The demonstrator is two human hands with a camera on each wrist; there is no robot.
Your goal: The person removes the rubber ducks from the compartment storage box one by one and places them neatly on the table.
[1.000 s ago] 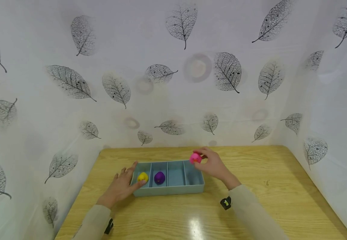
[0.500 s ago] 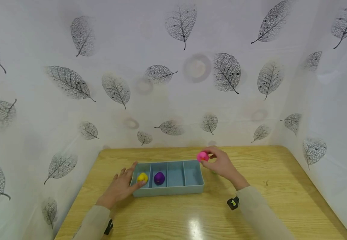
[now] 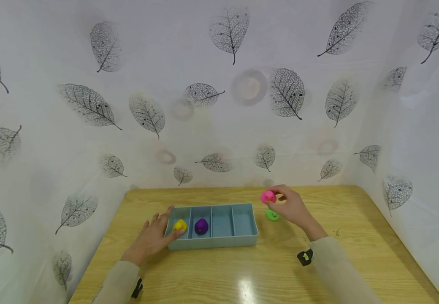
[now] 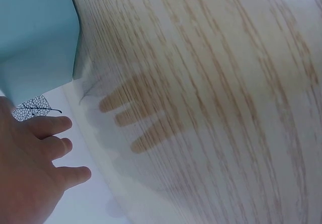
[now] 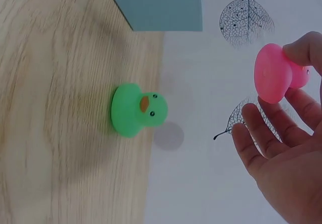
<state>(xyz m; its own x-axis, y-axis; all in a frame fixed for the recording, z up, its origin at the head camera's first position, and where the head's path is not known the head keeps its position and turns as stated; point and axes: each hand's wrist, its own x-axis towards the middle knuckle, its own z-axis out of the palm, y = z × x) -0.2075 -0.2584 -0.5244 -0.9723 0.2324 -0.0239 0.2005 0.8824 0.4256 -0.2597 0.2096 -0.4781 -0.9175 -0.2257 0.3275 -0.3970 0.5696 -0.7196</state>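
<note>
My right hand (image 3: 292, 207) pinches a pink rubber duck (image 3: 268, 197) between thumb and fingers, held up to the right of the blue divided box (image 3: 213, 242). Beneath it a green rubber duck (image 5: 128, 110) sits upright on the table, partly covered by the hand in the head view. My left hand (image 3: 152, 235) rests at the box's left end, fingers spread along the side and thumb reaching over the rim. A yellow rubber duck (image 3: 180, 226) lies in the leftmost compartment near that thumb, and a purple rubber duck (image 3: 201, 226) in the one beside it. Both right compartments are bare.
The wooden table (image 3: 204, 278) runs back to a white curtain (image 3: 219, 126) printed with dark leaves, which also hangs along both sides. Black straps with small devices (image 3: 305, 257) sit at the sleeves.
My right hand has carried the pink duck rightward, from over the box's right end to beyond it. The green duck has come into view below. My left hand has stayed put.
</note>
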